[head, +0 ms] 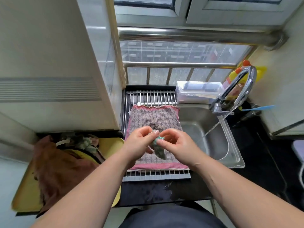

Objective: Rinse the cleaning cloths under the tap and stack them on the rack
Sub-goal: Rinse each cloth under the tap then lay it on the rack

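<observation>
1. Green cloth (158, 145), wet and bunched, hangs between both hands above the near half of the rack (148, 96), well left of the running water.
2. The left hand (139, 142) pinches the cloth's top, thumb and fingertips curled tight on it.
3. The right hand (177, 145) pinches the same bunch just beside it, fingers bent in and clamped on the fabric.
4. Under the hands a pink cloth (154, 119) with a grey check lies flat on the rack, its near hem close to the rack's near edge; bare bars show along the far edge.
5. The rack covers the left part of the sink (213, 139).
6. At the sink's far right corner the tap (238, 89) is on; water (217, 124) slants down into the open basin.
7. A clear box (197, 91) sits at the sink's far edge, with yellow bottles (233, 78) behind the tap.
8. On the counter's left end a yellow tray (110, 143) carries a brown cloth (62, 170) and other crumpled ones.
</observation>
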